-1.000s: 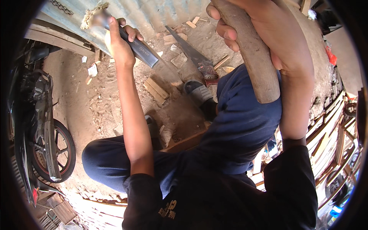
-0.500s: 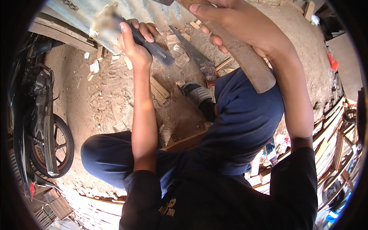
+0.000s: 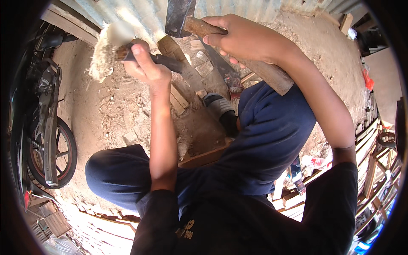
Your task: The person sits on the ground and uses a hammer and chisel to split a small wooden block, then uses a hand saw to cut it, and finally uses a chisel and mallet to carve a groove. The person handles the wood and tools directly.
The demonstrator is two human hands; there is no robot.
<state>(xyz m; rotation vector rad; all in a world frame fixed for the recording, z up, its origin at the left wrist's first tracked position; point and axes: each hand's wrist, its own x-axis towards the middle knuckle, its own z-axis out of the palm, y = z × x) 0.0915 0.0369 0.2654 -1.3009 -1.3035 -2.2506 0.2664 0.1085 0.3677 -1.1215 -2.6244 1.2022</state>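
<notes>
My left hand (image 3: pixel 146 63) is closed around a chisel (image 3: pixel 170 63), whose dark flat blade points right and down. A pale, frayed fibrous end (image 3: pixel 101 59) sticks out on the other side of the fist; a blurred patch covers part of it. In my right hand (image 3: pixel 238 40) is a hammer with a thick, worn wooden handle (image 3: pixel 267 76). Its dark metal head (image 3: pixel 178 19) is partly cut off by the upper edge, to the right of the chisel and apart from it. Beyond the chisel blade lies a wood block (image 3: pixel 172 47).
A handsaw (image 3: pixel 219 63) lies on the dirt floor among wood offcuts (image 3: pixel 178 100). My sandalled foot (image 3: pixel 219 105) stands near its handle. Corrugated metal sheet (image 3: pixel 238 10) rises at the far side. A motorcycle (image 3: pixel 51 127) stands left; stacked timber (image 3: pixel 369 170) is at right.
The hammer has come down and left, bringing more of its head into view. The chisel has shifted left and tilted, showing more of its frayed end.
</notes>
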